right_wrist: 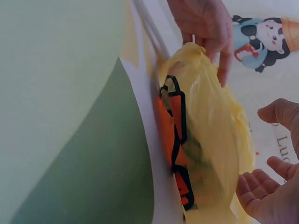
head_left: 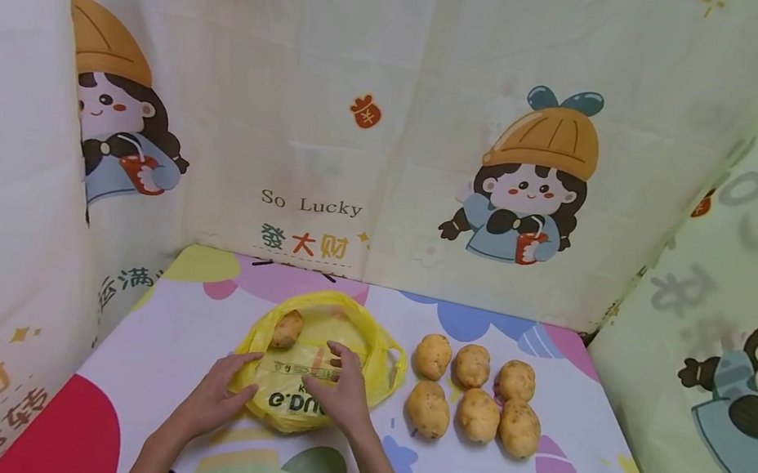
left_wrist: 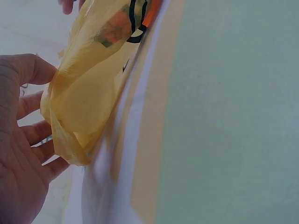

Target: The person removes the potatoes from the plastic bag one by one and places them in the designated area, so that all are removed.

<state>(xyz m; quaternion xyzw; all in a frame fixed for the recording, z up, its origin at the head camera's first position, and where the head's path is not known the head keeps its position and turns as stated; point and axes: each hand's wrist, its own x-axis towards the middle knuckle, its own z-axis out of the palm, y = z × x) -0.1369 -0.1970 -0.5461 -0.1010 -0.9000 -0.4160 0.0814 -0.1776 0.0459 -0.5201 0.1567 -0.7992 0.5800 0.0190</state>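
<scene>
A yellow plastic bag (head_left: 281, 420) lies spread on the table with its mouth open, dark lettering showing on it. One potato (head_left: 287, 329) is inside, near the bag's left side. My left hand (head_left: 218, 397) touches the bag's left rim, its thumb and fingers spread apart; the left wrist view shows the thumb against the yellow film (left_wrist: 88, 100) and the fingers behind it. Over the right part of the bag's mouth, my right hand (head_left: 343, 392) has its fingers parted and holds nothing. In the right wrist view, the right hand (right_wrist: 273, 186) is beside the bag's edge.
To the right of the bag, several potatoes (head_left: 479, 415) sit in two rows on the patterned tablecloth (head_left: 586, 435). Printed cloth walls (head_left: 416, 193) enclose the table at the back and both sides.
</scene>
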